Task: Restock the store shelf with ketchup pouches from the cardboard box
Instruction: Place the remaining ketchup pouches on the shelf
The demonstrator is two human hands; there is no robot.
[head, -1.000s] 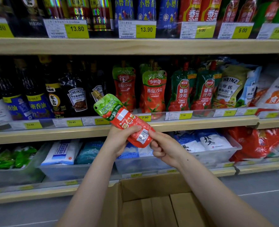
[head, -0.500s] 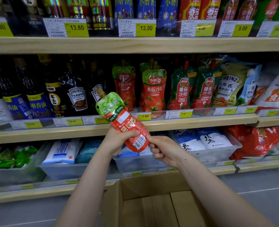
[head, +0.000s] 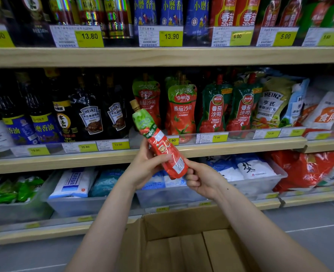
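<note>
**Pouch in hand, ready for shelving**

A ketchup pouch (head: 158, 142) is held at the centre of the frame, in front of the middle shelf (head: 64, 160), tilted with its capped spout toward the upper left. The left hand (head: 145, 165) wraps round the lower body of the pouch, thumb across its front. The right hand (head: 201, 178) pinches the bottom corner, its other fingers curled in. Behind it, matching pouches (head: 181, 110) stand upright in a row on the same shelf. The cardboard box (head: 181, 244) sits open at the lower centre; the part of its floor in view shows no pouches. The step in hand appears to be turning the pouch to face forward before placement. The next move likely calls for standing it upright, label outward, among the matching pouches, behind the price rail (head: 211, 137).
</note>
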